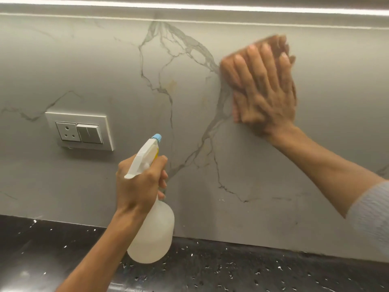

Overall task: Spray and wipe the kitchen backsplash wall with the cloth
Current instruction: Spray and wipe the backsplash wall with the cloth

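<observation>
The backsplash wall (105, 66) is grey marble with dark veins. High on its right part, my right hand (263, 89) presses flat on an orange-brown cloth (228, 70), fingers straight and spread; both are blurred by motion, and most of the cloth is hidden under the hand. Lower, at centre, my left hand (140, 184) grips the neck of a white translucent spray bottle (154, 230) with a blue nozzle tip that points up and right at the wall. The bottle hangs above the counter.
A white socket and switch plate (81, 130) is set in the wall at the left. A black speckled countertop (231, 268) runs along the bottom. A bright light strip (189, 6) lines the top under the cabinet.
</observation>
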